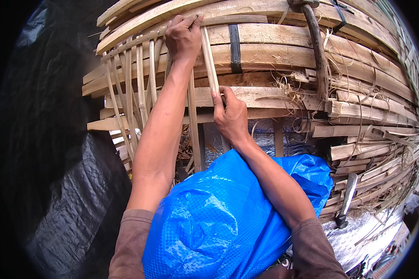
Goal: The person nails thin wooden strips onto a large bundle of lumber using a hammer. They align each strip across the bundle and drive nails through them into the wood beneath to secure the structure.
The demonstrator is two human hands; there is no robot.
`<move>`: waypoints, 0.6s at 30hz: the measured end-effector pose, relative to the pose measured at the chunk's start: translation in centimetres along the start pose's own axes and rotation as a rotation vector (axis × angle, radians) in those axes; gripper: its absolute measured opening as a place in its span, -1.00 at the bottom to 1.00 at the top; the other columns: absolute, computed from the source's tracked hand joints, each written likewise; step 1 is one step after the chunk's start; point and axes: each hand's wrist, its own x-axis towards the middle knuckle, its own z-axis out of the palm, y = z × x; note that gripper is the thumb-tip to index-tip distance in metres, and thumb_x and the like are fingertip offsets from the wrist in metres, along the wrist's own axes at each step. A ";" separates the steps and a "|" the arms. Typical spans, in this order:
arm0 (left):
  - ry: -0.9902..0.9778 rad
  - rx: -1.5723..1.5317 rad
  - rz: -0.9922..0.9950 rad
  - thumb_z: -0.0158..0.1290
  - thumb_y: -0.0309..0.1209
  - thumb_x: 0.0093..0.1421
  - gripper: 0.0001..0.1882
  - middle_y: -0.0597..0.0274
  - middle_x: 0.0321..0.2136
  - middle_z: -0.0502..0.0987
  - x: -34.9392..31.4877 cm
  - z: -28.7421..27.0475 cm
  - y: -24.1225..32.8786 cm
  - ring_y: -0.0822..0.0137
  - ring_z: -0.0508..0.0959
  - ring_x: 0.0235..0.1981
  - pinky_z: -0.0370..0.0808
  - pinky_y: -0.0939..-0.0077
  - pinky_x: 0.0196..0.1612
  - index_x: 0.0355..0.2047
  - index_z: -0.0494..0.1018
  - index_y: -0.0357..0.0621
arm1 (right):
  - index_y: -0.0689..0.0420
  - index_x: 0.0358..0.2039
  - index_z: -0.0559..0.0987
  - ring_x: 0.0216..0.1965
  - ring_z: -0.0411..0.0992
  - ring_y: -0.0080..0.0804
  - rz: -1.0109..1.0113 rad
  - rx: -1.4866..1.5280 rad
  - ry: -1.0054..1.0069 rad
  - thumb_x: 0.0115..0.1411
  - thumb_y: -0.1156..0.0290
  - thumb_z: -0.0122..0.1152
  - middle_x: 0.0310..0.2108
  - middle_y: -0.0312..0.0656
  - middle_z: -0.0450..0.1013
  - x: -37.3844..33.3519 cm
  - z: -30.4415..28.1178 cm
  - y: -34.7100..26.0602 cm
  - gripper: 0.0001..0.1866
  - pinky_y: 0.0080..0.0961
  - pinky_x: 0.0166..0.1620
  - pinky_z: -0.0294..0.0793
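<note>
My left hand (184, 39) is closed in a pinch at the top, where a long crosswise bamboo strip (235, 19) meets the upper end of an upright bamboo strip (208, 58). My right hand (231, 115) grips that upright strip lower down, between thumb and fingers. The strip leans slightly, and its lower end passes behind the blue sheet. Several other thin upright strips (140, 76) hang from the crosswise strip left of my left hand, spaced apart. Another strip (193, 123) stands between my forearms.
Behind the strips lie stacked wooden beams (274, 35). A wooden-handled hammer (317, 51) rests across them. Split bamboo pieces (368, 130) are piled at right, with a knife (349, 195) beside them. A blue woven sheet (209, 218) covers my lap; black sheeting (74, 200) hangs at left.
</note>
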 end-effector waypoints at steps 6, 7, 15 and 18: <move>0.026 0.002 -0.001 0.27 -0.15 0.11 -0.71 0.25 -0.51 0.59 0.0 0.1 -0.1 0.26 0.56 -0.48 0.44 0.34 -0.38 -0.35 0.68 -0.13 | 0.28 -0.22 0.48 -0.59 0.45 0.22 0.004 0.026 0.025 0.31 0.35 0.10 -0.68 0.17 0.39 -0.2 0.6 -0.3 -0.78 -0.04 -0.53 0.34; 0.001 -0.008 -0.025 0.26 -0.15 0.12 -0.70 0.23 -0.49 0.60 0.0 0.0 0.2 0.23 0.57 -0.45 0.46 0.32 -0.29 -0.34 0.67 -0.13 | 0.28 -0.22 0.48 -0.58 0.45 0.22 0.002 0.023 0.038 0.31 0.35 0.10 -0.68 0.18 0.40 -0.1 0.8 -0.3 -0.78 -0.05 -0.53 0.34; -0.055 -0.024 -0.040 0.23 -0.19 0.14 -0.75 0.16 -0.44 0.61 0.1 -0.4 0.8 0.11 0.59 -0.37 0.48 0.19 -0.05 -0.38 0.67 -0.12 | 0.25 -0.20 0.49 -0.52 0.47 0.22 0.074 -0.023 -0.018 0.33 0.26 0.07 -0.65 0.17 0.43 0.0 0.5 -0.7 -0.72 0.00 -0.44 0.37; -0.056 0.005 -0.014 0.22 -0.20 0.13 -0.77 0.16 -0.44 0.61 0.3 -0.4 0.9 0.10 0.59 -0.36 0.48 0.18 -0.04 -0.40 0.66 -0.10 | 0.20 -0.15 0.51 -0.42 0.51 0.16 0.034 -0.143 -0.119 0.30 0.21 0.11 -0.50 0.11 0.50 0.4 -1.2 -1.6 -0.70 -0.01 -0.36 0.42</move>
